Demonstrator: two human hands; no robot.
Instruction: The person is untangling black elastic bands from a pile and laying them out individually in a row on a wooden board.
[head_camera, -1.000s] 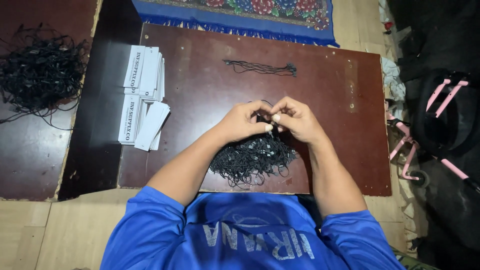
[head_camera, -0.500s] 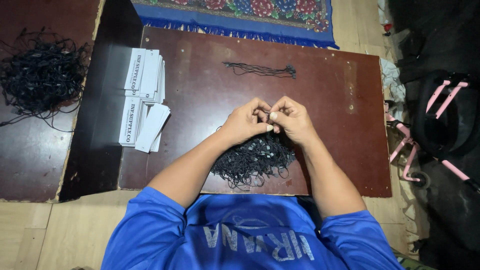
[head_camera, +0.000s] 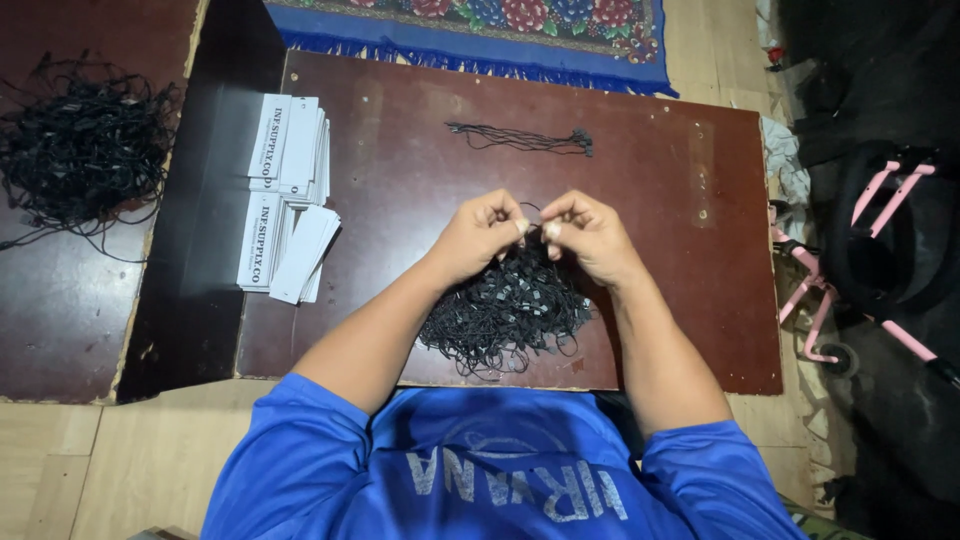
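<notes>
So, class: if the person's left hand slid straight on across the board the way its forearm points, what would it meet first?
The left hand points up and to the right, so it would first meet the right hand, whose fingertips it nearly touches already. Past that, the line probably runs over bare board, missing the small string bundle.

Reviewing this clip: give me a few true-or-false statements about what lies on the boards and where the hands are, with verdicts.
1. Both hands, the left hand and the right hand, pinch a thin black cord above the pile of black cords. True.
2. The white paper tags lie to the right of the hands. False: they lie to the left.
3. A small bundle of cords lies on the brown board beyond the hands. True.
4. The second heap of black cords rests on the blue rug. False: it rests on a separate dark board at far left.
</notes>
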